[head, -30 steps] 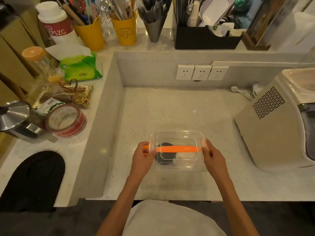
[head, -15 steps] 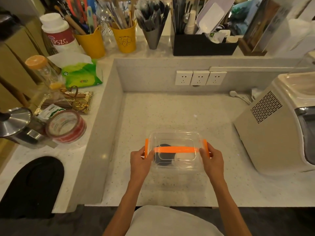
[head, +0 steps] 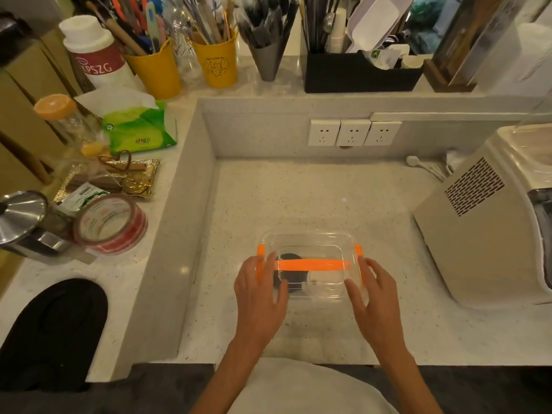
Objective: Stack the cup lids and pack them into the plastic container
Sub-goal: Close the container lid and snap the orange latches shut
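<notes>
A clear plastic container [head: 307,239] with a lid, an orange handle [head: 313,265] and orange side clips sits on the lower counter in front of me. Through the lid I see a stack of black cup lids [head: 294,277] on the left and white cup lids [head: 322,283] on the right. My left hand [head: 260,297] lies on the container's left near corner, fingers over the left clip, thumb on the lid. My right hand [head: 375,294] rests on the right near corner, thumb on the lid, fingers beside the right clip.
A beige machine [head: 484,222] stands close on the right. Wall sockets [head: 354,132] are at the back. The raised ledge on the left holds a tape roll [head: 110,224], a metal pot [head: 24,219] and a tissue pack [head: 139,130]. Utensil cups line the back shelf.
Both hands have slid from the side clips toward the container's near corners, with the fingers spread wider. The container has stayed in place.
</notes>
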The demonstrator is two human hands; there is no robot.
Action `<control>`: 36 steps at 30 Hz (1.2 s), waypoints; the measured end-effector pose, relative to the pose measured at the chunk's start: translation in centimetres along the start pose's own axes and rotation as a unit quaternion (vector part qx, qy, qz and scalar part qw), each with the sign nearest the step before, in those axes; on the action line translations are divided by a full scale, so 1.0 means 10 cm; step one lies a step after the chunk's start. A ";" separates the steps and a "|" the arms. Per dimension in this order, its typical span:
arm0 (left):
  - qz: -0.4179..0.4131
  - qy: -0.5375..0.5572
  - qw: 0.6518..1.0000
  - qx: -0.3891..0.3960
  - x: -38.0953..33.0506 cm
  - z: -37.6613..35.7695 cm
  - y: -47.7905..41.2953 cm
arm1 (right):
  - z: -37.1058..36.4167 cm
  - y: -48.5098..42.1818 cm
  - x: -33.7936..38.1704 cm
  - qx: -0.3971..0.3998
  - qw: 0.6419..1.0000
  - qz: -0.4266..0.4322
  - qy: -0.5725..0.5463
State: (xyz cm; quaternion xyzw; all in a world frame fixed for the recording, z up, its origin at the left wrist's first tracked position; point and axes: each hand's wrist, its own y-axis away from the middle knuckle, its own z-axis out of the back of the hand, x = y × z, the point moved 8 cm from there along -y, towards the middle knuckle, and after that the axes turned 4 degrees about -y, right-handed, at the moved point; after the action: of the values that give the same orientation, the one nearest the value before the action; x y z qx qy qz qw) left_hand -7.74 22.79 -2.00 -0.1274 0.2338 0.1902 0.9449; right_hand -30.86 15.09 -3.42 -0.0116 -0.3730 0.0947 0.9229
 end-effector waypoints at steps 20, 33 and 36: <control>-0.095 -0.106 0.988 0.063 0.40 -0.29 -1.21 | -1.11 -1.12 0.56 0.103 0.992 0.069 0.013; -0.073 -0.143 0.982 0.099 0.99 -0.38 -2.90 | -1.76 -2.61 1.13 0.091 0.993 0.069 0.018; -0.078 -0.138 0.984 0.083 1.01 -0.35 -3.03 | -1.84 -2.76 1.18 0.098 0.992 0.078 0.028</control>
State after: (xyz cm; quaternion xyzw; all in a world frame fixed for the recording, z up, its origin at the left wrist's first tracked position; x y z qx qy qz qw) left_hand 11.89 -2.48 -5.36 -0.0387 0.1051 0.1121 0.9874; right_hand -5.28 -8.94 -6.04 0.0467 -0.3337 0.2022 0.9195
